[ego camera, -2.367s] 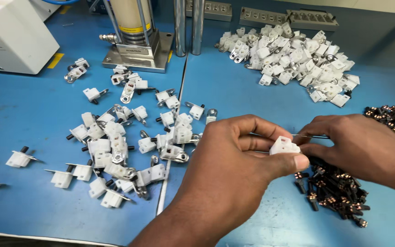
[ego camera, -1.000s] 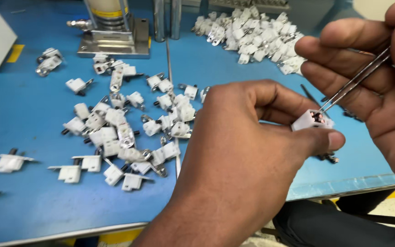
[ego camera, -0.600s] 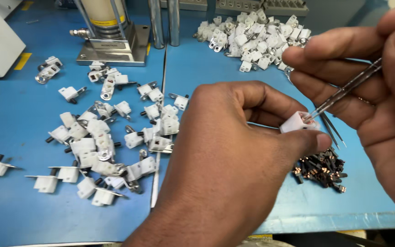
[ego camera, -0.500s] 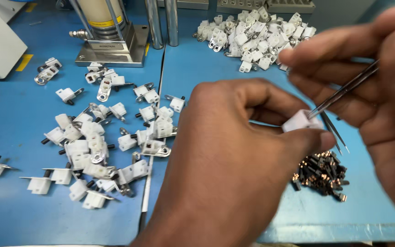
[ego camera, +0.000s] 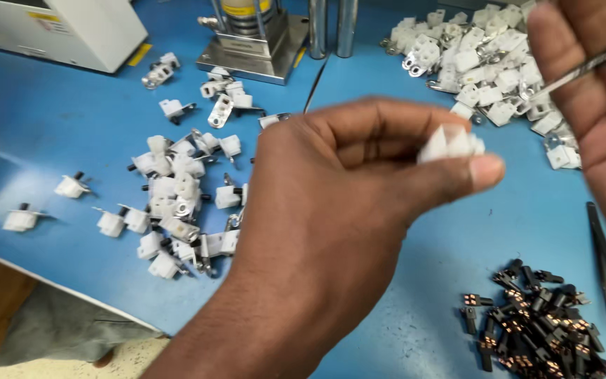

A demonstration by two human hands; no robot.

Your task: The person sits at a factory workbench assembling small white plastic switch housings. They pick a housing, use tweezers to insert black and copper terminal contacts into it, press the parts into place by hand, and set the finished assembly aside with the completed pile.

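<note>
small white plastic housing (ego camera: 450, 144), motion-blurred, pinched at fingertips above the blue table; slim metal tweezers (ego camera: 583, 67), angled diagonally, upper right.

Left hand (ego camera: 345, 210) raised mid-frame, fingers (ego camera: 457, 175) pinched together; right hand (ego camera: 597, 105) lifted at the right edge, fingers closed.

**Person's hands: appearance**

Left hand (ego camera: 331, 210): bare, no glove, no ring on the fingers (ego camera: 387, 126), short clear thumbnail, wrist below the fingers unsleeved. Right hand (ego camera: 601, 119): bare, ungloved, partly out of frame.
</note>
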